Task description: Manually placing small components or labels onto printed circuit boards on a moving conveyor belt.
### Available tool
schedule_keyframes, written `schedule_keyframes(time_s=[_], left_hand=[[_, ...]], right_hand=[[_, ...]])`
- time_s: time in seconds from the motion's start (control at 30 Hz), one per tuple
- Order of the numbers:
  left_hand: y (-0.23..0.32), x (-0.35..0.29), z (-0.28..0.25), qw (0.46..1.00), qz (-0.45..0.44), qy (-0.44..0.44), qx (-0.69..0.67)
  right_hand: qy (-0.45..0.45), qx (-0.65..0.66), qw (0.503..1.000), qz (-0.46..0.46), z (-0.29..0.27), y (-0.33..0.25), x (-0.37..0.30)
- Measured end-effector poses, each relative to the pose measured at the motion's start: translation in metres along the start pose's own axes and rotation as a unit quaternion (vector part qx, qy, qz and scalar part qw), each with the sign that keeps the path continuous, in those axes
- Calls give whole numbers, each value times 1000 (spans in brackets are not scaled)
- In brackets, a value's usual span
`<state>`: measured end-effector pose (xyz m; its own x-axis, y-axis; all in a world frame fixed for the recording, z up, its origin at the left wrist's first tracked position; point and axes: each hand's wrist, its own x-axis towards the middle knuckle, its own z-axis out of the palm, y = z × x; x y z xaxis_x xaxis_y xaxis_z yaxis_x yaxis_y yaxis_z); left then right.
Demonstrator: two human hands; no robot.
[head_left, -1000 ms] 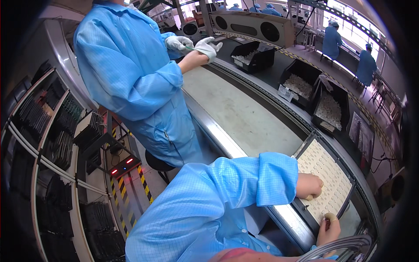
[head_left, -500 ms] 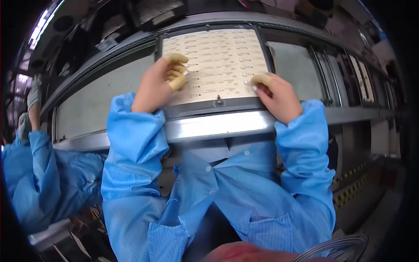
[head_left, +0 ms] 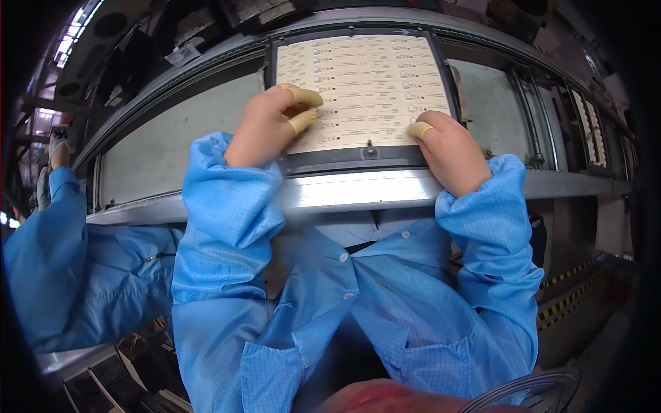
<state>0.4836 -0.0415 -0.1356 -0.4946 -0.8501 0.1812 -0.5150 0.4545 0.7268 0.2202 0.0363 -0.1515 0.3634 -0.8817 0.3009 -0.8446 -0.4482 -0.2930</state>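
A cream panel (head_left: 365, 89) printed with rows of small repeated markings lies in a black frame (head_left: 406, 156) on a conveyor line. At the panel's left side, my left hand (head_left: 272, 124) hovers over or touches it, thumb and fingers curved and apart, with pale yellow finger cots on the tips. My right hand (head_left: 451, 148) is at the lower right corner of the panel, fingers curled together, a yellow cot on one fingertip. Whatever may be between those fingertips is hidden. A small dark clip (head_left: 370, 147) sits on the frame's near edge.
A metal rail (head_left: 358, 188) runs along the conveyor's near side. Grey-green flat surfaces (head_left: 172, 148) flank the frame. Another panel (head_left: 589, 127) stands farther right on the line. At left, a co-worker in a blue sleeve (head_left: 51, 255) has a gloved hand near the line.
The view has shifted, so the panel sits farther right and higher. My left thumb and fingers have drawn closer together; my right fingers have curled in at the panel's corner.
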Motion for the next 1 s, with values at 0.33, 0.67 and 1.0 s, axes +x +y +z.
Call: schedule_keyframes(time_s=[0.33,0.67,1.0], left_hand=[[-5,-5,3,993,75,-45,81],[-2,-8,5,981,115,-59,145],[2,-10,7,944,171,-84,270]], right_hand=[[134,114,984,40,-1,-2,-8],[214,184,954,96,-5,-3,-6],[210,154,962,85,-7,-3,-2]])
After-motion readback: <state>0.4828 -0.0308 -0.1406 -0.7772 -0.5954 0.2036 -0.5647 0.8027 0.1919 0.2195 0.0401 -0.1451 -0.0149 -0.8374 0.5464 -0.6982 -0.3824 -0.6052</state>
